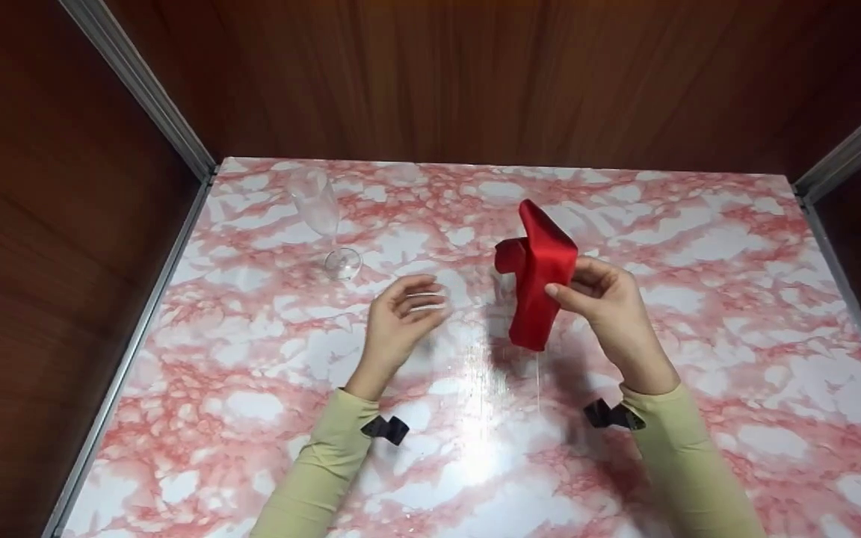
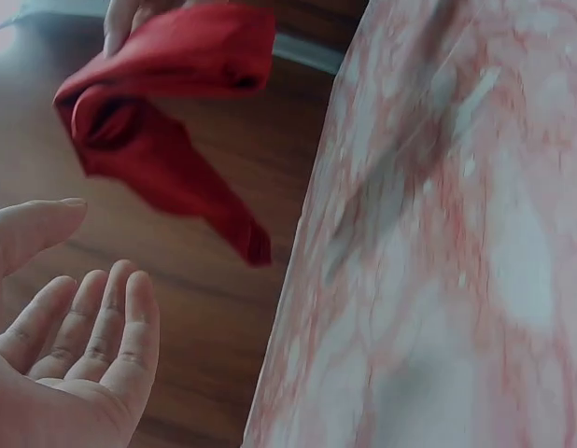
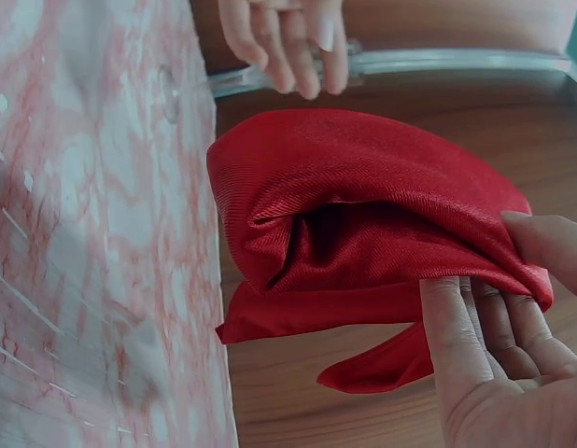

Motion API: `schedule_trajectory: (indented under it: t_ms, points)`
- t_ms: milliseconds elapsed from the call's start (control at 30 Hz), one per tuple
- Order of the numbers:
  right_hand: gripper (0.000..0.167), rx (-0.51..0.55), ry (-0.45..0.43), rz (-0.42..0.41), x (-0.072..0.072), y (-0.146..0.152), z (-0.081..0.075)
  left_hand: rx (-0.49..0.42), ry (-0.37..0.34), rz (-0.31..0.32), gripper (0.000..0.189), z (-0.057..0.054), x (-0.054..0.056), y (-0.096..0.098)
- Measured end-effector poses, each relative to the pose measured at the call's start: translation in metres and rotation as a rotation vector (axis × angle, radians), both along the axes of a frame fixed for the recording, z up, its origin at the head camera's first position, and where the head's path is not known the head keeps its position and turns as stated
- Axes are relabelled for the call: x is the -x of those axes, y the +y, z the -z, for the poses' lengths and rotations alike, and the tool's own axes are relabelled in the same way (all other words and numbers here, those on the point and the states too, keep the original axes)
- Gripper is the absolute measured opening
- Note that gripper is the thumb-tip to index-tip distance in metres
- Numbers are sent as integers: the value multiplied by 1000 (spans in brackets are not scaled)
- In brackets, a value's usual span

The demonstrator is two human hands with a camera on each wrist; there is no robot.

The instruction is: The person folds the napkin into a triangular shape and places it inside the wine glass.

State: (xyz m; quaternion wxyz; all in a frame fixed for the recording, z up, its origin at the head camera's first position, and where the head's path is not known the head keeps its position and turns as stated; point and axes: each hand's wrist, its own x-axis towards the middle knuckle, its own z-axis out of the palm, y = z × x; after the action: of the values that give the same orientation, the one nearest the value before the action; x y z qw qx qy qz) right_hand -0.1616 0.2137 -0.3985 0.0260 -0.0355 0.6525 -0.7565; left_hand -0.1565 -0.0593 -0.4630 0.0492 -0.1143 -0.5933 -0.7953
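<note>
A folded red satin cloth (image 1: 546, 273) is held above the table by my right hand (image 1: 617, 317). The thumb lies on one face and the fingers on the other, pinching the fabric, as the right wrist view shows up close on the cloth (image 3: 363, 177). One narrow part hangs down, and another fold sticks out to the left. My left hand (image 1: 404, 325) is in the air left of the cloth, fingers loosely bent and holding nothing. In the left wrist view its palm (image 2: 74, 392) faces up, apart from the cloth (image 2: 167, 140).
A clear stemmed glass (image 1: 318, 205) is at the back left of the table, its round foot (image 1: 343, 264) nearest the left hand. The marbled pink-and-white tabletop (image 1: 251, 407) is bordered by brown wood panels (image 1: 430, 82) at the back and sides, with metal strips (image 1: 150, 90) at the corners.
</note>
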Motion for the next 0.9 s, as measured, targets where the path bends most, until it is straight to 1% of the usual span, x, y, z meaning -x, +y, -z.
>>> schedule_trajectory:
  t_ms: [100, 233, 467, 533, 700, 900]
  points:
    - [25, 3, 0, -3, 0, 0, 0, 5, -2, -58, 44, 3, 2, -12]
    - [27, -15, 2, -7, 0, 0, 0, 21, -26, -151, 45, 7, 4, -30]
    - [27, -27, 11, -12, 1, 0, 2, 28, -109, -275, 45, 17, 7, -58]
    - [27, -31, 10, -10, 1, 0, 2, 31, -124, -307, 44, 20, 8, -65]
    - [27, -42, 3, -5, 1, -1, 1, 54, -144, -392, 44, 24, 15, -77]
    - [28, -46, 5, -2, 1, -3, 0, 51, -138, -489, 50, 21, 22, -84]
